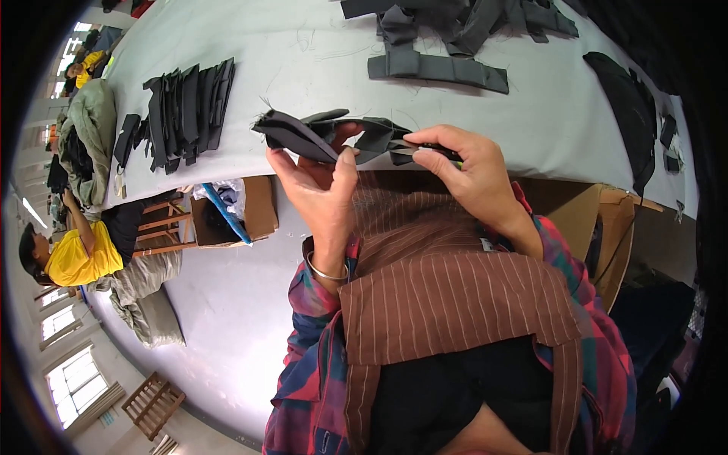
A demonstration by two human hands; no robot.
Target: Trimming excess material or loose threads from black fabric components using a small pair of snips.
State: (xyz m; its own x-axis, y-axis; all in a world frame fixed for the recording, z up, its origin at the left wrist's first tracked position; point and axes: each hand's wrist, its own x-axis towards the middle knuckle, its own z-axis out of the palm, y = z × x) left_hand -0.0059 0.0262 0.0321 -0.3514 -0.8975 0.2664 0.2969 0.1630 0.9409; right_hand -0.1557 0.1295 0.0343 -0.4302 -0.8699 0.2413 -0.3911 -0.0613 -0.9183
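My left hand (324, 196) is closed on a folded dark grey fabric strip (292, 138), held up over the near edge of the table. Loose threads fray from the strip's left end. My right hand (476, 173) grips a small pair of thread snips (408, 149) with dark handles. Their metal blades point left and touch, or lie right beside, the strip's right end. My fingers partly cover both the snips and the fabric, so I cannot tell whether the blades are closed.
A row of dark strips (189, 110) lies at left on the pale table (303, 68). More joined strips (440, 72) are at the far side, beside a black curved piece (626, 106). Cardboard boxes (260, 208) stand below the table. A person in yellow (83, 254) works at left.
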